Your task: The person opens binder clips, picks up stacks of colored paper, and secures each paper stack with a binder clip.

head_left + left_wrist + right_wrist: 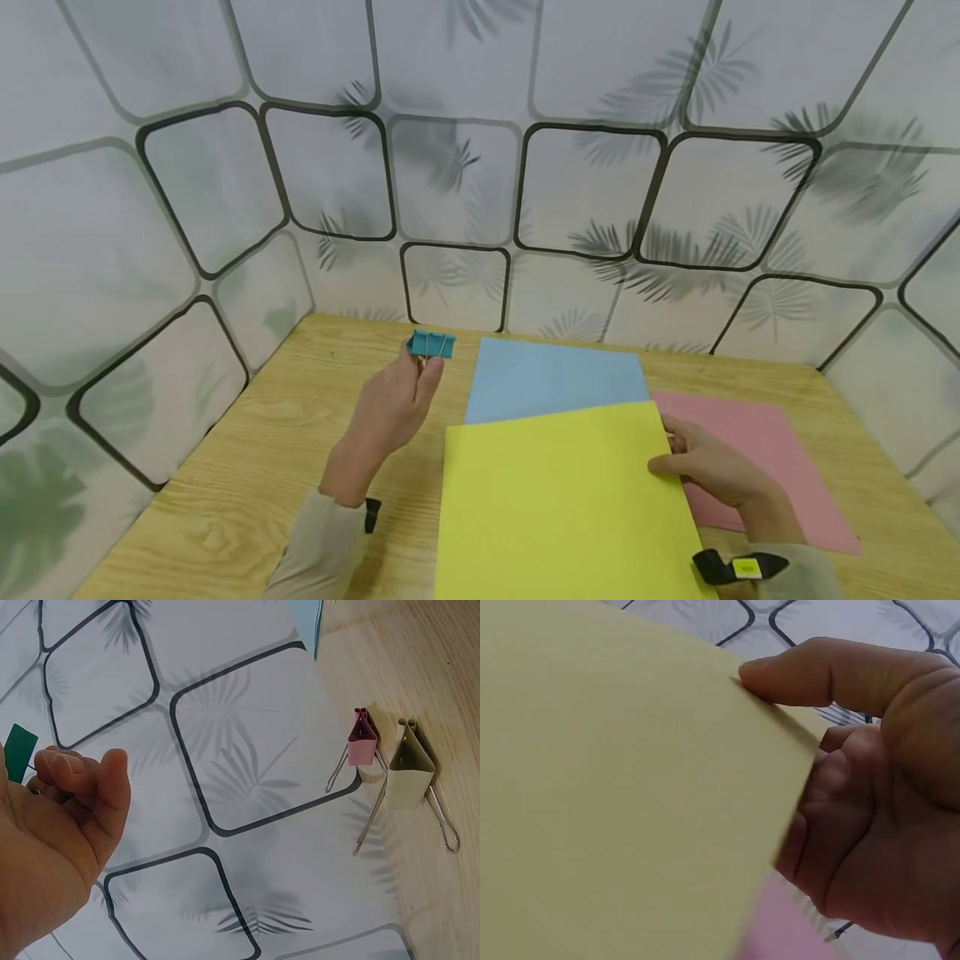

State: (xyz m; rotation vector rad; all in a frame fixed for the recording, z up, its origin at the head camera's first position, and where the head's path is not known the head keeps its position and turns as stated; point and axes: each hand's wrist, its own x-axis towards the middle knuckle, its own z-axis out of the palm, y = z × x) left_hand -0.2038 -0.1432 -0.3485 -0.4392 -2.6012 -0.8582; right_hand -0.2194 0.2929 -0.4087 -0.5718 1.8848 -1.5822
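My left hand (386,408) is raised over the left part of the table and pinches a teal binder clip (432,344) by its wire handles. Only part of that clip (19,752) shows in the left wrist view, past the curled fingers. With thumb in front and fingers behind, my right hand (720,471) grips the right edge of a yellow sheet of paper (562,500) near its upper corner. The yellow sheet overlaps a blue sheet (555,375) and a pink sheet (757,450) in the head view.
A pink binder clip (361,746) and a larger cream binder clip (409,776) stand on the wooden table (247,467), seen in the left wrist view. A leaf-patterned wall covering (457,183) borders the table at the back and sides.
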